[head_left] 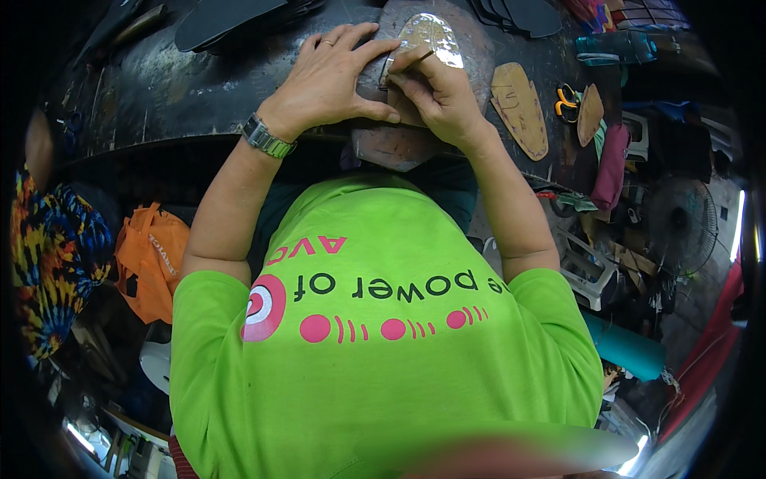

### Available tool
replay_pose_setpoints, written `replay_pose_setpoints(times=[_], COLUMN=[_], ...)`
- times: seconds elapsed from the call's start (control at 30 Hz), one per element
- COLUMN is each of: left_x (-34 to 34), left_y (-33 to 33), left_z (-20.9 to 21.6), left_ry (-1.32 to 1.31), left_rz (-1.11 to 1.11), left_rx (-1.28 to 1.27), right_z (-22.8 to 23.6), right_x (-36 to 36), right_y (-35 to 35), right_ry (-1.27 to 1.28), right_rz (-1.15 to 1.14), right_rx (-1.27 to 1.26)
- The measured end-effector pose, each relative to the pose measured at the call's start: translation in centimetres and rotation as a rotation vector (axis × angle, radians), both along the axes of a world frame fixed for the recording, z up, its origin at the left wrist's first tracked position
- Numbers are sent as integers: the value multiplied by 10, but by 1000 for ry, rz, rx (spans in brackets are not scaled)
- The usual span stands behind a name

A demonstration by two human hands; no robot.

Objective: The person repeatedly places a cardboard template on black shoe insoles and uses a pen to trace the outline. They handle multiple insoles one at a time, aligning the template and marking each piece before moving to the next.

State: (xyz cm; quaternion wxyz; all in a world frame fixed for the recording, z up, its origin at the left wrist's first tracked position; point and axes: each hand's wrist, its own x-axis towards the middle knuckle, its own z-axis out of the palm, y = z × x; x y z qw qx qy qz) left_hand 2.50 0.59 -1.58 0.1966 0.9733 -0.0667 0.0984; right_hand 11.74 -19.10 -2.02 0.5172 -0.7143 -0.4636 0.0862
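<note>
On the dark workbench [207,108], my left hand [339,80] lies spread with its fingers apart, fingertips touching the edge of a sole-shaped pattern [447,36] whose far end is shiny and clear-coated. My right hand [443,96] pinches a slender dark stick-like tool [423,58], perhaps a pen or pencil; its lower tip is hidden by the fingers. The pattern's near brown part shows between my two hands. Beneath it lies a worn reddish-brown slab [391,148] that reaches over the bench's near edge.
Right of my hands lie brown sole-shaped patterns [520,112], orange-handled scissors [566,104] and a smaller brown piece [590,116]. Black sole-shaped sheets [227,24] sit at the far left. A blue bottle [618,49] lies at the far right. An orange bag [150,259] hangs left.
</note>
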Motion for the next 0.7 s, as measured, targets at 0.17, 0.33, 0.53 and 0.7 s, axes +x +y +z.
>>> replay_pose_setpoints(times=[0.17,0.33,0.53,0.7], left_x=[1,3,2,3], left_y=[0,1,2,3], left_z=[-1,0,2,5], left_ry=[-6,-3,13,29], left_rz=[3,-8,-25,-24], left_rx=[22,-11,-8,61], right_z=[6,11,19,20], right_x=[-7,-16,-23,-32], right_y=[4,7,11,14], right_ry=[-166,-122,-388,-686], right_rz=[17,-16,40,117], right_rx=[-9,-49,-83,-40])
